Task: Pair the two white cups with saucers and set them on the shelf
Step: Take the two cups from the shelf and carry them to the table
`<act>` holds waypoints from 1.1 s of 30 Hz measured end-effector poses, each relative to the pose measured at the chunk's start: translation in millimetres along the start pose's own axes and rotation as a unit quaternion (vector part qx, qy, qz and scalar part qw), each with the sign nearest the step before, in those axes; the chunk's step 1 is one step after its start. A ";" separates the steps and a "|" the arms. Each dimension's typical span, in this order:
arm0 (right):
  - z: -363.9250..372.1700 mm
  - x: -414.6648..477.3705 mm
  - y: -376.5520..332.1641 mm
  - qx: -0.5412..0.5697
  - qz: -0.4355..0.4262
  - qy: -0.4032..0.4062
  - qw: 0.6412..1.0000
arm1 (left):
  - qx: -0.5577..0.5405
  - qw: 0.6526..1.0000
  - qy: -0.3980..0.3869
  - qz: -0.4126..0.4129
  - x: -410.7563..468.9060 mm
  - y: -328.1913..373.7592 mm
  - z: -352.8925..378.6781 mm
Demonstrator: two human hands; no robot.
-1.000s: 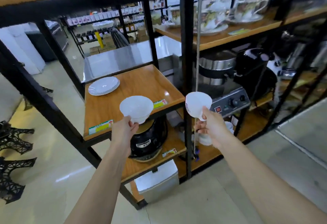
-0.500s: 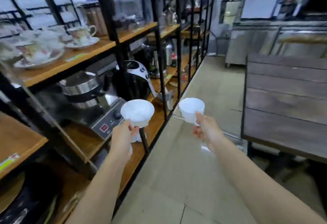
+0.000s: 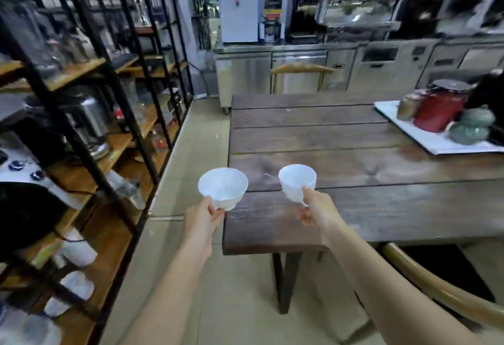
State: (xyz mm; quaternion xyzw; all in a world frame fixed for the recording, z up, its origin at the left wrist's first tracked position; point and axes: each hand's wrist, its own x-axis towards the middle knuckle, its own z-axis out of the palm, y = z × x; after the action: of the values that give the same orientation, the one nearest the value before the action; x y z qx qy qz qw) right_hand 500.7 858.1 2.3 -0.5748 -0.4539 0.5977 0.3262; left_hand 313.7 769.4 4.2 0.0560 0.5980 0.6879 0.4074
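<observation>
My left hand [image 3: 202, 219] holds a white cup [image 3: 223, 188] by its lower side, upright, just left of the near left corner of a dark wooden table [image 3: 354, 159]. My right hand [image 3: 317, 209] grips a second white cup [image 3: 297, 181] near its base, upright above the table's near edge. The black-framed shelf [image 3: 90, 137] with wooden boards stands on the left. No saucers are in view.
A white tray [image 3: 447, 144] at the table's far right carries a red jar [image 3: 440, 107] and green lidded pots [image 3: 473, 126]. A wooden chair back [image 3: 441, 290] curves at the lower right. Steel counters [image 3: 354, 69] line the back wall. Appliances fill the shelves.
The view has swung right, away from the shelf with the saucers toward the wooden table. Both hands keep their cups, which now sit over the table's near left corner.
</observation>
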 end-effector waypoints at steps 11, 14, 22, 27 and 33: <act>-68.6 130.1 3.4 0.006 0.046 0.111 0.993 | 0.075 0.989 -0.074 -0.099 99.0 -38.4 139.4; -78.6 163.8 -2.4 0.004 0.067 0.120 0.991 | 0.086 0.983 -0.079 -0.140 122.7 -43.0 167.5; -89.7 222.0 -1.8 0.037 0.102 0.129 0.986 | 0.130 0.972 -0.067 -0.184 154.8 -55.7 208.7; -93.2 246.6 5.5 0.042 0.099 0.110 0.988 | 0.153 0.967 -0.060 -0.194 159.7 -70.2 221.9; -97.2 265.1 16.5 0.046 0.074 0.103 0.991 | 0.192 0.962 -0.057 -0.188 160.8 -84.9 225.4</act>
State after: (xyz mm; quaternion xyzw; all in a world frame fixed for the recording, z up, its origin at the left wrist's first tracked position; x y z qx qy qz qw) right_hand 565.0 1109.8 -109.4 -0.6498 -0.3456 0.5782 0.3521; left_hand 376.3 1041.5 -72.7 0.0590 0.6946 0.4668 0.5442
